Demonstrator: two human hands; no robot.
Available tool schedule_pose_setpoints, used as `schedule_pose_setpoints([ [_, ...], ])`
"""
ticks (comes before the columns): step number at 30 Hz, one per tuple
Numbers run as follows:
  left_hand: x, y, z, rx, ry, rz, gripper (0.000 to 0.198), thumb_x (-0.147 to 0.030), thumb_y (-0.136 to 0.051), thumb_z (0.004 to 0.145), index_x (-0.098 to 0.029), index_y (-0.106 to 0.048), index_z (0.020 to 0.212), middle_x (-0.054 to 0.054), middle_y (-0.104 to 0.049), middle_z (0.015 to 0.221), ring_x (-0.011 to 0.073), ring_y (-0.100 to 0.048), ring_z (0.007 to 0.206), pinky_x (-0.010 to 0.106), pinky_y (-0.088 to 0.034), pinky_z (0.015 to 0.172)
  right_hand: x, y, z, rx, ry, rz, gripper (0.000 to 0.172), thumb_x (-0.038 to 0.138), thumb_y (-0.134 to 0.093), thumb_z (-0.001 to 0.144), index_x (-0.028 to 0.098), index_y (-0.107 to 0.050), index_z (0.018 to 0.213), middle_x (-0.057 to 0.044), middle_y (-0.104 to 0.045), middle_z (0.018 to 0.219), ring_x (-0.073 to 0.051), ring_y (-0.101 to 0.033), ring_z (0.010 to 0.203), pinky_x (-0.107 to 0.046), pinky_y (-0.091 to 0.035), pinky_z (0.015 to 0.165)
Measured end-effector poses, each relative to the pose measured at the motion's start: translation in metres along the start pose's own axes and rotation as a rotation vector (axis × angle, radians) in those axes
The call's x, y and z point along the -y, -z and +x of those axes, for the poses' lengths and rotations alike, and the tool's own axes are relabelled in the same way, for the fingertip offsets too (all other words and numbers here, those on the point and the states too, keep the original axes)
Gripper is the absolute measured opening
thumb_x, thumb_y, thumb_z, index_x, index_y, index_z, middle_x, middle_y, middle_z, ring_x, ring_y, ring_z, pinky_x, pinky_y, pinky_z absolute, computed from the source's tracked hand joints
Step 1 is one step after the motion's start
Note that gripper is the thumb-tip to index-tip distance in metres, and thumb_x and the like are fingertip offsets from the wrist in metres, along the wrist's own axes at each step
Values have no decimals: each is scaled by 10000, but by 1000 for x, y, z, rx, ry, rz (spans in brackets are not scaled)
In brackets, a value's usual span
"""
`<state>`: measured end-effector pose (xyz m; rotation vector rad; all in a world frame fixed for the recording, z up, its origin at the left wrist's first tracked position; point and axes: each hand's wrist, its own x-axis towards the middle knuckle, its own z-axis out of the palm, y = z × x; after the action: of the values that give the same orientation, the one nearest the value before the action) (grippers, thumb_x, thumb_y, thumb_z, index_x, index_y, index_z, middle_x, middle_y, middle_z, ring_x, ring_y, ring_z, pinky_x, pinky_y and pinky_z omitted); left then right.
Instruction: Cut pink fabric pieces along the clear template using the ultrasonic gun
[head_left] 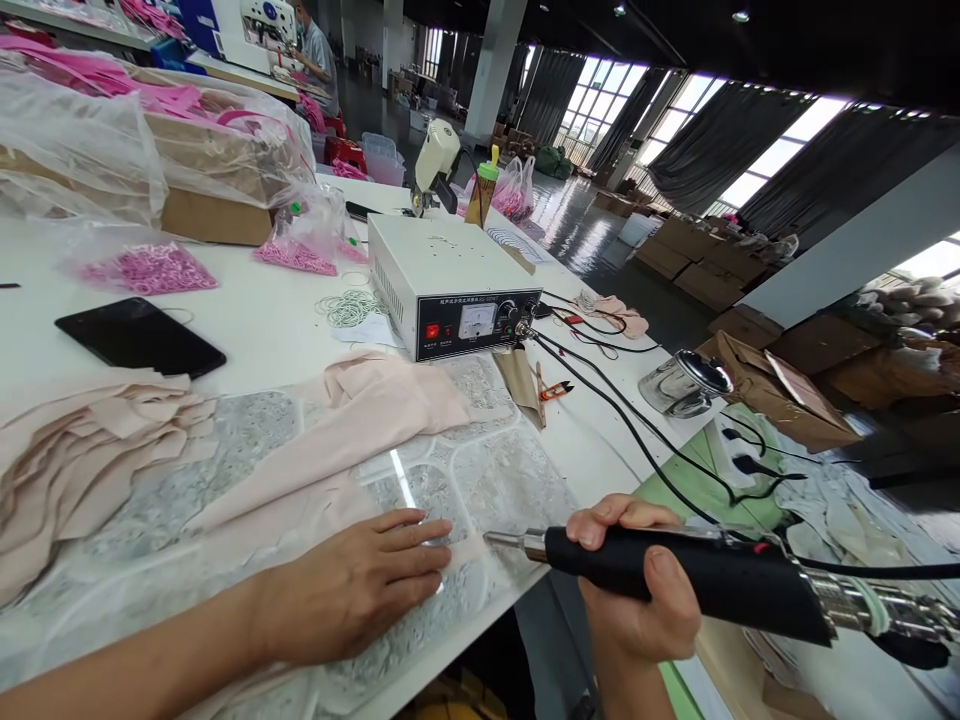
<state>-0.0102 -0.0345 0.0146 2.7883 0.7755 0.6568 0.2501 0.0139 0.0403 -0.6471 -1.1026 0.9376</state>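
My left hand [367,580] lies flat on pale pink fabric [352,420], fingers stretched out over a marble-patterned clear mat [510,480]. A narrow end of the fabric shows just past its fingertips. My right hand [637,570] is wrapped round the black handle of a handheld ultrasonic welder [720,580]. The welder's metal tip points left and is close to the fabric end; I cannot tell whether they touch. Behind my hands stands the white control box [450,290], with a dial and a lit red switch. To the left lies a stack of pale pink fabric pieces [97,450].
A black phone [142,335] and bags of pink rings [150,268] lie at the left. Black cables [615,400] run from the box past orange-handled snips [555,390] and a lidded glass mug [682,385]. A plastic-covered carton [217,170] stands behind; another person [319,60] sits farther back.
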Motion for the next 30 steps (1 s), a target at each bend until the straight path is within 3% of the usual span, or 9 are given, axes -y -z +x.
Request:
schedule_pose_setpoints([
  [11, -2, -3, 1, -75, 14, -62, 265, -96, -443, 1046, -122, -665, 1189, 96, -715, 1283, 257, -564, 1354, 378, -378, 1201, 1, -17, -10, 82, -41, 105, 162, 347, -595, 859, 211, -669, 906, -9, -589, 793, -127, -577, 551, -319, -534, 531],
  [30, -1, -6, -2, -87, 18, -38, 244, -103, -488, 1013, -117, -678, 1164, 122, -727, 1233, 279, -608, 1293, 414, -420, 1164, 0, -6, -5, -5, -15, 33, 156, 354, -611, 830, 209, -644, 873, -1, -572, 786, -130, -575, 546, -328, -522, 538],
])
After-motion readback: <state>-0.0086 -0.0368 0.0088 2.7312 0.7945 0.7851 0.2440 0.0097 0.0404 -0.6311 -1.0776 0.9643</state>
